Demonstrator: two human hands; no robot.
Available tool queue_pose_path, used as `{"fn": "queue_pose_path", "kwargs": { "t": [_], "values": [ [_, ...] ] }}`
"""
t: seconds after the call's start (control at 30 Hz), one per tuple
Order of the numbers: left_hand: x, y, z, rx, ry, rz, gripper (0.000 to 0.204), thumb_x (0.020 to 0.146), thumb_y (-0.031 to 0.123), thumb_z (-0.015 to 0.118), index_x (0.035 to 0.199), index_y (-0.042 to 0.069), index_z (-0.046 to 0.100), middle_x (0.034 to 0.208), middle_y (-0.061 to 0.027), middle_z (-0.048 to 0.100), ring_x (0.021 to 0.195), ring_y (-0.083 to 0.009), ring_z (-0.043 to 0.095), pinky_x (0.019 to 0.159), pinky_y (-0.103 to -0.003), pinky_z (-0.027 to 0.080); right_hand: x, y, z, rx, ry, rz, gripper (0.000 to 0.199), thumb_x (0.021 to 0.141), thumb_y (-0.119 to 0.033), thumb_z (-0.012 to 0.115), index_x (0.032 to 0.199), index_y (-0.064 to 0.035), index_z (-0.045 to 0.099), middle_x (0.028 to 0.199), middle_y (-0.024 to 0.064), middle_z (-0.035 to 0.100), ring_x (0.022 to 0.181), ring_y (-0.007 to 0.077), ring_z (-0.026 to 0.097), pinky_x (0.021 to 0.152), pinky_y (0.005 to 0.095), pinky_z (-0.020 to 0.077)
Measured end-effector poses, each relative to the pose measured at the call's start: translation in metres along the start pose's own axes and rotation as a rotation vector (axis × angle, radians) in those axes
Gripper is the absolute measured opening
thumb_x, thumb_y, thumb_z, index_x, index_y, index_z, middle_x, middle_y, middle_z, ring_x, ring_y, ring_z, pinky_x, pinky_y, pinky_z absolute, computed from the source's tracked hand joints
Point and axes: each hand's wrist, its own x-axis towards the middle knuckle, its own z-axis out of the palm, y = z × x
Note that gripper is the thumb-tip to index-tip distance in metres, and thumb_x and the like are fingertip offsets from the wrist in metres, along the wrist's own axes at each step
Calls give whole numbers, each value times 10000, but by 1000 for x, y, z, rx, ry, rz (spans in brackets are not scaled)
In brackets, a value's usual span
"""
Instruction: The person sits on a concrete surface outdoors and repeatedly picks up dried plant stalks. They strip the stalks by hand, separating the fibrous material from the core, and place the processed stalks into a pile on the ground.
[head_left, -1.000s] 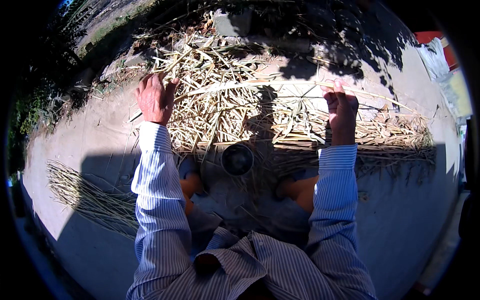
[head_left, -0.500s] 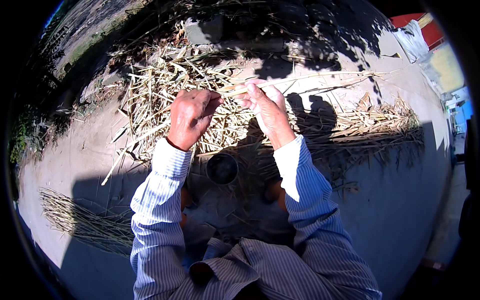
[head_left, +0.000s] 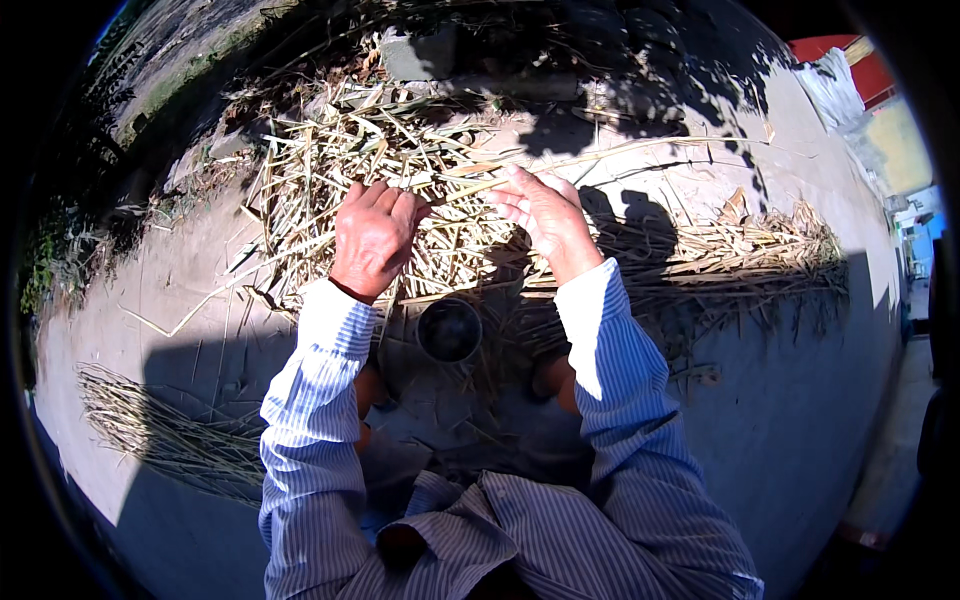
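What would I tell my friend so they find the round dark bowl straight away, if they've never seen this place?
Start at the big sunlit heap of dry stalks. Look just below its near edge, between the person's two lower legs, and there is the bowl. Its round, hollow shape and dark inside set it apart from the thin, straw-coloured stalks around it.

Illumination: direct, hard sunlight with very high contrast. The dry stalks [head_left: 330, 180] and the sunlit part of the right sleeve [head_left: 603, 340] glare almost white. A broad, sharp-edged shadow covers the lower pavement [head_left: 780, 400], and dappled shade crosses the upper right. The round container [head_left: 430, 350] sits in shade, its interior dim. Fisheye distortion curves the pavement's outer edges; corners fall to black. Detail at the right rim appears soft.
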Motion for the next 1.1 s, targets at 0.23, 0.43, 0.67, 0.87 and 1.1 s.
{"fn": "queue_pose_path", "kwargs": {
  "t": [0.23,0.43,0.67,0.87,1.1],
  "values": [
    [-8,-27,-28,-459,-177,-249,113,728,116,713,770,50,632,701,-88,648,668,-276,610,625,-372,442,6,24,17,161,-172,-179,283,886,-157,638,1071,36,545,1001,175,642,868,241,655,771,328,541],
    [-6,-46,-53,-677,-464,-538,299,779,275,736,802,-1,624,658,-96,612,605,-180,583,581,-314,447,0,16,23,190,-358,-341,239,913,-163,597,1088,-6,559,1063,197,630,945,230,627,808,321,521],
    [-41,-73,-29,-551,-277,-342,342,758,305,741,922,19,649,825,-130,678,717,-253,659,631,-332,483,8,5,9,193,-203,-252,314,889,-184,637,1112,9,528,1085,205,620,916,230,632,798,321,522],
    [-34,-42,4,-789,-165,-631,196,821,190,706,855,2,662,763,-81,676,676,-156,639,636,-276,483,3,16,23,80,-139,-210,311,892,-195,635,1101,14,538,1085,201,628,901,225,642,802,314,524],
    [-58,-82,18,-1226,-129,-1002,133,892,112,632,866,-18,623,790,-32,646,756,-111,616,720,-231,506,10,7,11,-119,-240,-163,311,898,-208,623,1092,27,558,1055,178,648,921,210,646,813,300,524]
  ]
}}
